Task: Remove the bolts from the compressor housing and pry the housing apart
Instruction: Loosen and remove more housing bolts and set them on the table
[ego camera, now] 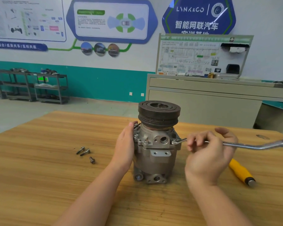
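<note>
Wooden desk (39, 160) carries everything, and the compressor (155, 152) stands upright near its middle, its dark pulley (159, 113) on top and the grey housing below, its long axis vertical. Taking the compressor as the landmark: the left hand (124, 147) lies flat against its left flank, fingers wrapped loosely round the body to steady it rather than gripping a tool. To the compressor's right, the right hand (207, 149) is curled around a long steel wrench (245, 145), pinching the shaft near its head. The wrench runs roughly level, from far right of the compressor inward, and its ring end sits on a bolt (174, 141) at the housing's right edge.

That is the relation the next move turns on, I judge: the handle sticks out sideways from a vertical bolt, so the swing would be a flat arc, with the left hand resisting the twist.

Further right of the compressor lies a yellow-handled tool (240, 172), untouched. Left of the compressor, three loose bolts (86, 153) rest on the desk, well apart from it. More bolt heads remain on the housing's front flange, so the unbolting looks partway done.
</note>
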Tool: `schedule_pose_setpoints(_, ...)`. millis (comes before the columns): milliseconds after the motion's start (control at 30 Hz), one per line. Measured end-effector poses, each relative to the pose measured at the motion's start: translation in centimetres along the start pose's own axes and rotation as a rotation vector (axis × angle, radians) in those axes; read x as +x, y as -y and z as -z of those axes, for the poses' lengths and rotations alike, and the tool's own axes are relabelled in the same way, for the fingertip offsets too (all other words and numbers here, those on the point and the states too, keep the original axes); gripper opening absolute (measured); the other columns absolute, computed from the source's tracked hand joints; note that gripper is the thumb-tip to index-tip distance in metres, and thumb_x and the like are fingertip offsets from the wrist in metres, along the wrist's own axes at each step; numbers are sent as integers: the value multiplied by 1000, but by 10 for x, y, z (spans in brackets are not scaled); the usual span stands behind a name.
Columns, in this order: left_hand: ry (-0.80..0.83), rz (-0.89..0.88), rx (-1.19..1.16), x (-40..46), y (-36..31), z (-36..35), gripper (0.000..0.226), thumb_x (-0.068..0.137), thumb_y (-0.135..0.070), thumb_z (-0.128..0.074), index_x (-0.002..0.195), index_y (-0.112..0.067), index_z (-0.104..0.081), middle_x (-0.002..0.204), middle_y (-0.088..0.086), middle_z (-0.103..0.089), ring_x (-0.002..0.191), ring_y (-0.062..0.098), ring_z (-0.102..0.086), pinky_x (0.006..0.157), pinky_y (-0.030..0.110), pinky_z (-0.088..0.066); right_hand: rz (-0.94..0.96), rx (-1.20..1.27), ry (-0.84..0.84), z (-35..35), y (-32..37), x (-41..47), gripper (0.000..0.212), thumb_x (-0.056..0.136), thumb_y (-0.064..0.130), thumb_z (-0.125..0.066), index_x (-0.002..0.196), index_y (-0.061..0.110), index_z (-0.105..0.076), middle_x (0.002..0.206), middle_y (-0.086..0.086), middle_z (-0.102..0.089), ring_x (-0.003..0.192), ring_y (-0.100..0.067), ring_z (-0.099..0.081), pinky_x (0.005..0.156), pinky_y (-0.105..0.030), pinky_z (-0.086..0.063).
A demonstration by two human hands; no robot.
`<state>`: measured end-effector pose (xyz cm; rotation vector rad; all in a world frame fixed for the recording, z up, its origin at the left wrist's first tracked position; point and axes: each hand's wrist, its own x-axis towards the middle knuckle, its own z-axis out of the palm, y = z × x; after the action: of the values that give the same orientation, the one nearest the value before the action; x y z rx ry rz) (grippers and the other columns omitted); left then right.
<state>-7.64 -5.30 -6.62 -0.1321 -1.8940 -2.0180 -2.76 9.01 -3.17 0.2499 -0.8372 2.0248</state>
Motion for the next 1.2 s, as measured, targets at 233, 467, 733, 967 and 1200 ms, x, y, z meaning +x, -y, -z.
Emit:
schedule_pose_setpoints(233, 16, 16, -18, 3, 2, 0, 44, 107, -41, -27, 127, -27, -63, 113, -13, -71, 106, -6, -60, 79, 12, -42, -763, 187, 102, 14, -6, 49, 18, 94, 6, -32, 81, 13, -42, 52, 0, -39, 45, -14, -45, 38, -19, -33)
schedule_pose_setpoints(467, 9, 61, -40, 4, 3, 1, 43, 106, -44, -28, 118, -32, -67, 108, -15, -73, 105, -4, -63, 84, 19, -42, -221, -31, 319, 14, 5, 39, 13, 100, 6, -36, 101, 17, -45, 58, -1, -58, 62, -23, -65, 51, -26, -50)
schedule_pose_setpoints(733, 5, 60, -42, 4, 5, 1, 40, 106, -46, -28, 112, -37, -67, 110, -14, -72, 107, -2, -61, 84, 19, -42, 268, -350, 537, 13, 7, 20, 15, 100, 13, -35, 103, 27, -39, 66, 3, -59, 57, -27, -59, 46, -30, -44)
schedule_pose_setpoints(967, 8, 52, -53, 5, 4, 0, 46, 106, -45, -28, 123, -27, -67, 111, -11, -73, 110, 3, -63, 91, 24, -46, 565, -461, 706, 12, 1, 0, 7, 103, 25, -36, 110, 28, -38, 71, 4, -53, 62, -11, -57, 58, -28, -49)
schedule_pose_setpoints(1200, -25, 58, -31, 5, 3, -1, 44, 107, -43, -27, 118, -29, -68, 119, -5, -69, 118, 10, -58, 108, 38, -40, 530, -405, 361, 1, -7, -29, 26, 94, 6, -34, 110, 22, -46, 77, -5, -56, 62, -13, -56, 64, -31, -48)
